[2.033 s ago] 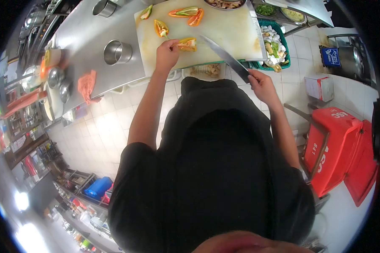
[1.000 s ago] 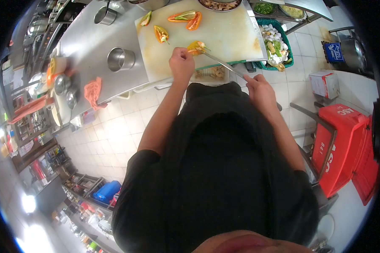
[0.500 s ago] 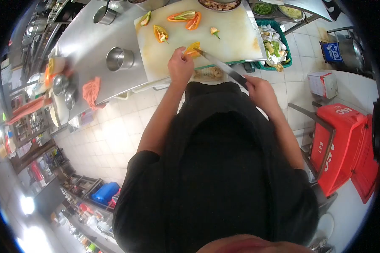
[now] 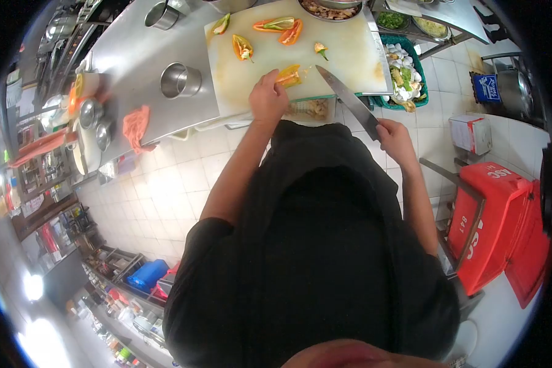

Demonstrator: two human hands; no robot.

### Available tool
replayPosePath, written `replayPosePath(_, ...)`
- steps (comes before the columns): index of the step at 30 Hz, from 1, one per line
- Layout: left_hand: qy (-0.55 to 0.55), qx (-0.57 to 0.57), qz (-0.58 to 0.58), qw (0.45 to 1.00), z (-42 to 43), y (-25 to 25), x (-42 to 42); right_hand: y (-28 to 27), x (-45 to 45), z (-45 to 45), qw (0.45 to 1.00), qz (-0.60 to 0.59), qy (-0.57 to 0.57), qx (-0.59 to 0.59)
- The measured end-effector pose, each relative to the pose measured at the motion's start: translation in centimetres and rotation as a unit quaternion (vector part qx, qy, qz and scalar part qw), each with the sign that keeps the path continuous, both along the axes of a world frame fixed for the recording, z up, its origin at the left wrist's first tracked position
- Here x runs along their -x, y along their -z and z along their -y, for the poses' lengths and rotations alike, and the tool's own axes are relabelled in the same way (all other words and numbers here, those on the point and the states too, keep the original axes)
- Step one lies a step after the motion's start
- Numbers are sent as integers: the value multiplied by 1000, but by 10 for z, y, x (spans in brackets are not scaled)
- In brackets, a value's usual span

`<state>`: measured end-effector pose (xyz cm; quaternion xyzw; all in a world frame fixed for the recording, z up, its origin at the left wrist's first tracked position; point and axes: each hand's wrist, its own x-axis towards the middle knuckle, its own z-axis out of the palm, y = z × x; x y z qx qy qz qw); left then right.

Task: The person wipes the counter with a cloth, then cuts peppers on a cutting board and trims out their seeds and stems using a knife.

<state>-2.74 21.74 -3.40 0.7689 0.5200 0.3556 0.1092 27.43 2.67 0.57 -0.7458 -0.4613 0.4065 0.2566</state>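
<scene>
While the left hand [image 4: 268, 99] pinched a yellow pepper piece [image 4: 290, 76] near the front edge of the cutting board [image 4: 349, 52], I saw the right hand [image 4: 397, 141] clenched round a knife [image 4: 348, 98], its blade crossing that edge, and a pepper stem [image 4: 321, 49] farther back on the board.

Yellow-orange against white

Yellow-orange on the pepper piece [image 4: 291, 75]; yellow-tinged white on the cutting board [image 4: 349, 46]; silver-grey on the knife blade [image 4: 348, 99]; black on the clothing [image 4: 325, 245]; 2 colours, red and white, on the bin [image 4: 497, 224]; salmon pink on the cloth [image 4: 136, 126].
</scene>
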Motion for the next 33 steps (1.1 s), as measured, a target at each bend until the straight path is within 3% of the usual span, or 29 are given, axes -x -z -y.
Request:
replayPosePath(2,1,-9,3,1000,2,2,3,8,-2,6,1000,-22,4,7)
replayPosePath(8,-35,212,32,976,4,-5,-1,19,14,-4,998,-55,5,18)
replayPosePath(11,-31,252,82,964,-5,25,6,18,19,-7,1000,-8,-11,-5)
replayPosePath(14,-27,221,92,971,-6,28,3,22,17,-13,996,48,-71,-37)
replayPosePath(17,-48,316,150,936,-7,28,-2,18,24,-16,998,5,-41,-43)
replayPosePath(20,-51,329,164,929,-10,29,-1,12,27,-16,998,-13,-17,-51)
replayPosePath(23,-40,267,171,948,-13,39,4,32,21,-13,996,3,-3,-90)
replayPosePath(29,-44,113,142,982,-12,-1,-4,43,16,-12,995,-29,28,-92)
replayPosePath(33,12,-45,103,994,-18,-14,-6,42,20,-10,995,-59,49,-70)
